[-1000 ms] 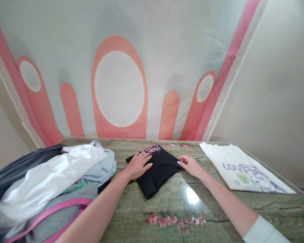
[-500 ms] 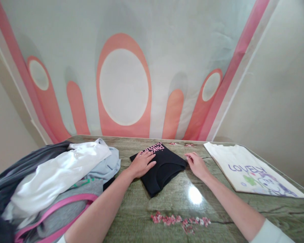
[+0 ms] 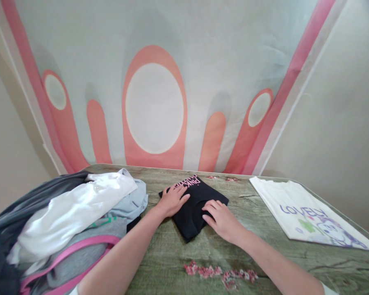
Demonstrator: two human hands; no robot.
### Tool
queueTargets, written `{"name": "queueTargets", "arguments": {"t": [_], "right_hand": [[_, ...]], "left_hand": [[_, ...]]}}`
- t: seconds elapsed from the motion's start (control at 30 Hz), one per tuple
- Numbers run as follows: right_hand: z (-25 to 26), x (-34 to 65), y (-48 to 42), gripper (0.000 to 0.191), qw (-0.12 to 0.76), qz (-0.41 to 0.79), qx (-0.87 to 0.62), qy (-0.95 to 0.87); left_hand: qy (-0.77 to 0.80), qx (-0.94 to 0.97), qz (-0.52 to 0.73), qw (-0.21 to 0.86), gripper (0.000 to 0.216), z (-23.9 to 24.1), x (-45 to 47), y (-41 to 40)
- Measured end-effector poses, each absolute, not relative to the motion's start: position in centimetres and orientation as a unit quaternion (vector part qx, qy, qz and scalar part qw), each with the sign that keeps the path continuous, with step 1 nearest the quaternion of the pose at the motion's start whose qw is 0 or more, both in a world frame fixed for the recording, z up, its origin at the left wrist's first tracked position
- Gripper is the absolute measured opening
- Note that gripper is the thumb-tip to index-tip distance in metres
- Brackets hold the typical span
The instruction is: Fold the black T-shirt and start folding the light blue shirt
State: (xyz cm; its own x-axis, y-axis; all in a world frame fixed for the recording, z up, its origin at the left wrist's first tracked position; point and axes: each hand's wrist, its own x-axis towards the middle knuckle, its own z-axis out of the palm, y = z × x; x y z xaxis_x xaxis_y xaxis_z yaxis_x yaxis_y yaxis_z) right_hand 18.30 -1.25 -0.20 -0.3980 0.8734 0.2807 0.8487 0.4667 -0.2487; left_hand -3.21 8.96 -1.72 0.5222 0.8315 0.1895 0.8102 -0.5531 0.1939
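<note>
A black T-shirt [image 3: 189,219] with pink lettering lies folded on the wood-patterned table, its neckline towards me. My left hand [image 3: 173,200] rests open on the shirt's left side, fingers spread over the cloth beside the lettering. On the neckline, my right hand [image 3: 219,217] touches the collar with its fingertips; thumb and fingers are apart. The part of the collar under the right fingers is hidden.
To the left is a loose pile of clothes: a white garment [image 3: 76,205], a light blue one [image 3: 130,200] and a grey one with pink trim [image 3: 76,246]. A folded white T-shirt [image 3: 301,209] lettered "LOVELY" lies right. The table [image 3: 160,262] meets a patterned backdrop [image 3: 153,159].
My right hand has moved left from the shirt's right corner onto its neckline. The left hand stays on the shirt. The view has shifted slightly.
</note>
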Motion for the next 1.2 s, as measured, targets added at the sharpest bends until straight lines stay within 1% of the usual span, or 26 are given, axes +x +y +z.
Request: {"name": "queueTargets", "arguments": {"t": [0.13,0.37,0.43,0.57,0.67,0.73,0.83,0.93,1.07,1.2], "right_hand": [[-0.2,20.0,-0.5,0.026,0.170,0.019,-0.534,-0.828],[-1.0,24.1,2.1,0.031,0.174,0.013,-0.597,-0.783],[-1.5,25.6,3.0,0.033,0.185,0.019,-0.607,-0.773],[-2.1,28.8,4.3,0.038,0.216,0.052,-0.617,-0.755],[-1.9,30.1,4.5,0.040,0.212,0.084,-0.621,-0.750],[-1.3,29.7,4.1,0.037,0.204,0.059,-0.629,-0.748],[-0.1,26.9,2.8,0.030,0.191,-0.014,-0.631,-0.752],[0.6,22.6,0.8,0.029,0.192,-0.020,-0.590,-0.784],[0.1,18.4,-1.5,0.038,0.189,0.007,-0.549,-0.814],[-1.6,17.3,-2.3,0.051,0.181,0.018,-0.549,-0.816]], "left_hand": [[0.501,0.851,0.155,0.029,0.049,-1.9,-4.2,9.9],[0.468,0.862,0.193,0.021,0.035,-1.2,-3.8,9.4],[0.460,0.868,0.185,0.034,0.031,-0.7,-3.1,8.7],[0.414,0.899,0.131,0.064,0.023,0.2,-1.8,7.0],[0.392,0.912,0.098,0.066,0.021,0.8,-1.2,6.1],[0.388,0.914,0.103,0.060,0.022,1.1,-1.0,5.8],[0.364,0.919,0.145,0.048,0.023,1.5,-1.0,5.5],[0.319,0.932,0.162,0.052,0.029,1.5,-1.0,5.5],[0.276,0.948,0.141,0.076,0.036,0.7,-1.2,6.0],[0.270,0.949,0.138,0.080,0.038,-0.4,-1.6,6.8]]}}
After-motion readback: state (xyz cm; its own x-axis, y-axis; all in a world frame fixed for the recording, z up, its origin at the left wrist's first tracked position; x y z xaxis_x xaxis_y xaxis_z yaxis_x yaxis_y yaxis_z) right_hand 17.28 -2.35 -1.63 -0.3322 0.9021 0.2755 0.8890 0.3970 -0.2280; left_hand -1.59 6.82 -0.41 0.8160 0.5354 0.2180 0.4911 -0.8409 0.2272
